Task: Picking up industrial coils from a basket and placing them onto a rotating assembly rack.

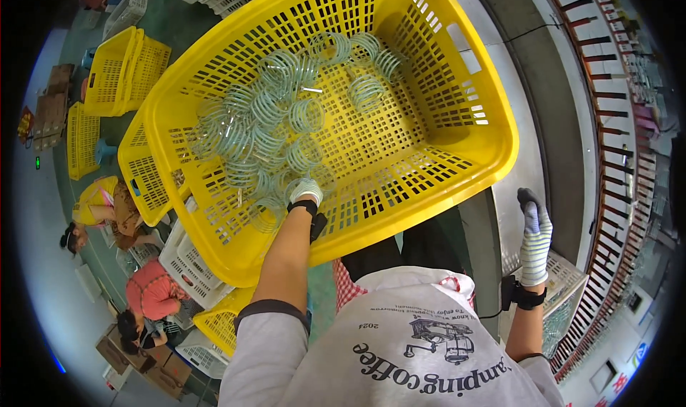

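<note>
A large yellow plastic basket (400,232) with slotted walls stands in front of me. Inside, mostly along its left side, lies a heap of clear, pale-green spiral coils (250,121), glass-like in look. One coil (366,94) rests apart from the heap, to the right. My left hand (306,190), in a striped white glove, reaches over the near rim to the heap's near end. Its fingers are mostly hidden, so whether they grip a coil is unclear. My right hand (534,239), in a striped glove with dark fingertips, is beside a metal surface, fingers stretched out and holding nothing.
Along the right runs a metal conveyor-like bench (511,217) beside a long row of dark-tipped bars (611,110). A white crate (564,282) is below my right wrist. More yellow baskets (114,71) stand at left, where two people (153,293) sit among crates.
</note>
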Demonstrator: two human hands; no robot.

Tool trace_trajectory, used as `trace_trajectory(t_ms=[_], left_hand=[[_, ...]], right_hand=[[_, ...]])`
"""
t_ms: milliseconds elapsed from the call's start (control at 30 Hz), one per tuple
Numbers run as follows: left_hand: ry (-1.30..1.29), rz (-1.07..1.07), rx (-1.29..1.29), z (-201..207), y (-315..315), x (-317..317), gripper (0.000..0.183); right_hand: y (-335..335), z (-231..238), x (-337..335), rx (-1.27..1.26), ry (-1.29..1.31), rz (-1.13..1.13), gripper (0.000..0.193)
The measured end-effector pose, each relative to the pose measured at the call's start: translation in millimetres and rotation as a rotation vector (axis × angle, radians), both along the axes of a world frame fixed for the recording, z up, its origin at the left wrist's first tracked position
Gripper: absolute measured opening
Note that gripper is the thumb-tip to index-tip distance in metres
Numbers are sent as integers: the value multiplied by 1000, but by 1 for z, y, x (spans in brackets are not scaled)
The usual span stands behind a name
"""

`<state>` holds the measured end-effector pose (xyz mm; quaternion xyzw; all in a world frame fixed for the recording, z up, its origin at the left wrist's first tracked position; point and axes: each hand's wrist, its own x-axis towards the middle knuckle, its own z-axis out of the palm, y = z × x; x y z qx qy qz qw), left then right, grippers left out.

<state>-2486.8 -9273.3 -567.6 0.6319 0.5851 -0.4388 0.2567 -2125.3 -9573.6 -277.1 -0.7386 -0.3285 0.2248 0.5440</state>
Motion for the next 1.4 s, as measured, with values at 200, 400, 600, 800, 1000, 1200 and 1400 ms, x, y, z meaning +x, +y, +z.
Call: trace_trajectory(t_ms=[200,400,600,800,1000,1200,1400], left_hand=[[-145,86,35,45,-9,-6,37],[-173,36,-111,90,1,-8,39],[-198,-220,-16,110,-7,-10,40],[-229,-158,-15,155,0,-37,42],[-1167,256,94,274,-26,-83,20],[-1526,538,-119,369,-58,-65,10],[-1579,502,-160,402,-43,-47,12]], right_hand=[[45,18,-62,-159,25,239,30],[71,36,-98,-238,130,388,32],[85,36,-104,-256,57,435,33],[96,39,-110,-199,-36,531,34],[126,21,-122,-216,-128,741,35],[169,10,-155,1,-670,912,75],[185,31,-169,130,-625,584,73]])
